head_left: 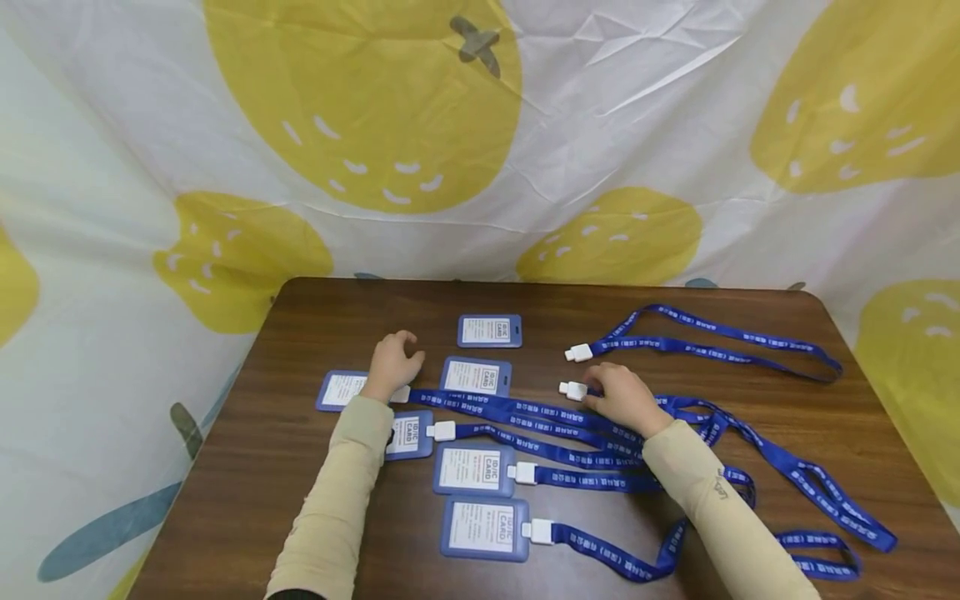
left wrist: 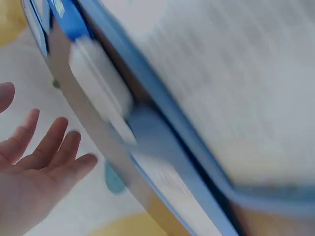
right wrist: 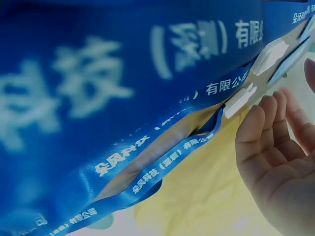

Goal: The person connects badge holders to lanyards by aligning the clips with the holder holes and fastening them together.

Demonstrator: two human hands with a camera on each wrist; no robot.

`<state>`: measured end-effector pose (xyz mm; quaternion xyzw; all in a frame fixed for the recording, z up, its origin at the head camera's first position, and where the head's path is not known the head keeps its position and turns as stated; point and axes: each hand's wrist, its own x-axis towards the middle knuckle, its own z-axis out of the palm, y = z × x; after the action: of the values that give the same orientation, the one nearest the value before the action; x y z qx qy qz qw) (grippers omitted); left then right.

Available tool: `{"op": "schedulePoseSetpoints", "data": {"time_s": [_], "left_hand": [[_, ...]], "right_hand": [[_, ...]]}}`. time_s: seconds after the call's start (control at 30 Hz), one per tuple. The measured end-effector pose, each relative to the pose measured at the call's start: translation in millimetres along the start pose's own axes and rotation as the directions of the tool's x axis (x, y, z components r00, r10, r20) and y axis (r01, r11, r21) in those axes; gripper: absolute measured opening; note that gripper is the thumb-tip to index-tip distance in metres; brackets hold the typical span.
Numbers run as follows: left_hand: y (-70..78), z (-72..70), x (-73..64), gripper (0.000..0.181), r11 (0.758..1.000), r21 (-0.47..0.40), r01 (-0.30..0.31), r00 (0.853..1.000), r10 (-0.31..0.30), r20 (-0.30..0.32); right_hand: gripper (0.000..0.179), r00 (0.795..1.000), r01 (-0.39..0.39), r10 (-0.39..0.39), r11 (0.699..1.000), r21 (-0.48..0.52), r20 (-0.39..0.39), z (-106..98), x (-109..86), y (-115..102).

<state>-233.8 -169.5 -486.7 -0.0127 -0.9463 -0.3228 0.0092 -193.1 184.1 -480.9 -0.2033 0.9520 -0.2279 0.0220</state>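
My left hand [head_left: 393, 365] hovers over the table's left part, fingers spread and loosely bent, holding nothing. Beneath it lies a blue-framed ID card holder [head_left: 341, 390]; its white clip [head_left: 401, 394] is partly hidden by the hand. My right hand [head_left: 624, 398] is beside the white clip [head_left: 573, 390] of a blue lanyard, fingers loosely curled. In the right wrist view no object shows in its fingers [right wrist: 268, 115]; whether they touch the lanyard is unclear. Two card holders, one far [head_left: 489, 331] and one nearer [head_left: 476, 375], have no lanyard attached.
Several card holders with lanyards lie in a column, including a middle one [head_left: 474, 468] and a front one [head_left: 484, 533]. A separate lanyard [head_left: 705, 348] lies looped at the back right. Lanyard straps overlap under the right arm. A patterned cloth [head_left: 600, 100] hangs behind the brown table [head_left: 360, 308].
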Motion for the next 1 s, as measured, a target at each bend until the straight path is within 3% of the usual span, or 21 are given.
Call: {"op": "schedulePoseSetpoints", "data": {"time_s": [0.13,0.23,0.5,0.6,0.7,1.0], "left_hand": [[14.9,14.3,0.5,0.042,0.994,0.086,0.063,0.996,-0.067,0.056],[25.9,22.1,0.2,0.051,0.973,0.194,0.124,0.985,-0.144,0.097],[49.1,30.4,5.8,0.085,0.874,0.426,0.232,0.917,-0.343,0.204],[51.1,34.5,10.6,0.095,0.849,0.458,0.264,0.893,-0.394,0.216],[49.4,40.5,15.8,0.102,0.831,0.479,0.282,0.880,-0.423,0.216],[46.7,43.6,22.4,0.095,0.829,0.450,0.332,0.870,-0.454,0.194]], "right_hand": [[0.023,1.000,0.022,-0.022,0.999,-0.035,-0.001,3.4,7.9,-3.5],[0.023,0.999,0.039,-0.039,0.998,-0.046,0.007,6.0,12.0,-5.5],[0.023,0.998,0.005,-0.003,0.999,-0.043,0.056,10.7,16.9,-6.2],[0.022,0.998,0.000,0.003,0.999,-0.043,0.068,10.9,17.7,-6.3],[0.021,0.997,-0.004,0.008,0.999,-0.055,0.075,12.1,19.7,-5.0],[0.016,0.993,-0.037,0.040,0.999,-0.030,0.112,14.6,29.0,-0.3]]}}
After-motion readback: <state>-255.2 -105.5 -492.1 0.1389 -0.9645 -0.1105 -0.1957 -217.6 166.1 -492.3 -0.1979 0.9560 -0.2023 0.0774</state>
